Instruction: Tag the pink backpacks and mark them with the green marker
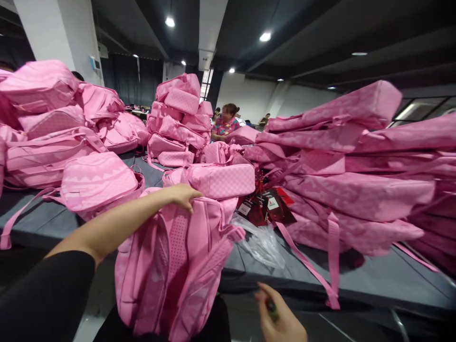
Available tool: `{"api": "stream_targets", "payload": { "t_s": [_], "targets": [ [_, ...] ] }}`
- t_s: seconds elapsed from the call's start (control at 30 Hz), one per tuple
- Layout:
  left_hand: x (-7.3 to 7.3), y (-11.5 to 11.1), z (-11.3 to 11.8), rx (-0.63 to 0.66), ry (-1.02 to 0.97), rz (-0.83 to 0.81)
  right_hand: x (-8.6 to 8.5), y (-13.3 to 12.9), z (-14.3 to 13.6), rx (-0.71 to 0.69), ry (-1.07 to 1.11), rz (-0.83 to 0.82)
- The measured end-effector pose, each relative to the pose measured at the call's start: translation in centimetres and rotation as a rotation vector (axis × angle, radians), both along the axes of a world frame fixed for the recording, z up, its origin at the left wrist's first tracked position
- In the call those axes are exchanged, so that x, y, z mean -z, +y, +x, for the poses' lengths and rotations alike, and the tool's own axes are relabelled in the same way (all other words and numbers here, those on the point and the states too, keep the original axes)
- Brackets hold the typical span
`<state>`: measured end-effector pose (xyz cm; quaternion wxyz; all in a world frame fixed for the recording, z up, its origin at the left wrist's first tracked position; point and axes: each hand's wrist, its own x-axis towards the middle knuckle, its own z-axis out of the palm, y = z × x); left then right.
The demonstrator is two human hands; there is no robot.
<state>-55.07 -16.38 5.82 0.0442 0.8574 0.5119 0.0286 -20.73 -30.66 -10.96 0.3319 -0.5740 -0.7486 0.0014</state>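
A pink backpack [174, 266] stands upright in front of me, its padded back panel and shoulder straps towards me. My left hand [183, 195] is closed over the top edge of it, fingers partly hidden behind. Low at the right, apart from the backpack, my right hand [280, 316] is curled round a small dark green tool [272, 309]; most of the tool is hidden in the palm, so its kind does not show. Just beyond the backpack lies another pink bag with a checked panel [228, 181].
Tall stacks of pink bags rise at the right [356, 194], the left [42, 123] and the middle back [180, 121] of the grey table [374, 285]. Dark red hang tags [272, 206] and a clear plastic bag [263, 244] lie between. Another person [226, 123] is behind.
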Motion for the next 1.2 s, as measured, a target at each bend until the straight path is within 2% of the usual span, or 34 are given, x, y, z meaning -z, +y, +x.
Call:
{"api": "stream_targets", "payload": {
  "t_s": [0.1, 0.13, 0.2, 0.27, 0.33, 0.37, 0.43, 0.47, 0.53, 0.63, 0.67, 0.77, 0.87, 0.93, 1.0, 1.13, 1.2],
  "targets": [
    [2.6, 0.5, 2.8, -0.033, 0.004, 0.125, -2.4, 1.6, -8.6, -0.519, -0.072, 0.185],
    [3.2, 0.4, 2.8, -0.042, 0.009, 0.171, -3.0, 2.2, -11.2, -0.582, -0.168, 0.134],
    [4.3, -0.3, 1.6, -0.054, 0.018, 0.252, -3.3, 3.4, -14.1, -0.443, -0.358, -0.113],
    [5.1, -0.9, -1.1, -0.069, 0.019, 0.306, -2.2, 4.9, -13.3, -0.275, -0.42, -0.25],
    [5.7, -1.1, -4.1, -0.091, 0.018, 0.336, -0.3, 6.4, -10.1, -0.126, -0.397, -0.359],
    [5.9, -0.9, -5.3, -0.097, 0.018, 0.344, 0.6, 7.2, -8.3, -0.055, -0.324, -0.456],
    [6.2, -0.4, -6.2, -0.09, 0.016, 0.357, 2.1, 8.3, -5.9, -0.053, -0.111, -0.602],
    [6.3, -0.1, -5.8, -0.059, 0.021, 0.382, 2.5, 8.7, -5.5, -0.077, -0.009, -0.649],
    [6.5, 0.2, -3.6, 0.079, 0.062, 0.462, 2.8, 9.0, -6.2, -0.097, 0.096, -0.688],
    [7.5, -0.3, 1.1, 0.396, 0.182, 0.511, 2.3, 9.1, -8.6, -0.012, 0.046, -0.711],
    [8.0, -0.5, 2.5, 0.455, 0.214, 0.494, 2.0, 9.1, -9.2, 0.009, 0.02, -0.714],
    [9.6, -0.7, 5.3, 0.432, 0.227, 0.469, 1.6, 9.1, -9.7, 0.016, -0.033, -0.717],
    [10.4, 0.2, 6.0, 0.454, 0.198, 0.443, 1.6, 9.3, -9.3, 0.021, -0.064, -0.726],
    [10.0, 1.3, 5.4, 0.508, 0.188, 0.417, 1.7, 9.5, -9.2, 0.02, -0.07, -0.737],
    [8.9, 2.6, 3.9, 0.49, 0.199, 0.441, 1.8, 9.7, -9.2, 0.009, -0.071, -0.744],
    [6.2, 4.5, 0.7, 0.381, 0.297, 0.692, 2.0, 10.1, -9.2, 0.024, -0.096, -0.725],
    [5.9, 4.3, 0.3, 0.352, 0.315, 0.788, 1.9, 10.3, -9.0, 0.008, -0.113, -0.73]
  ]
}}
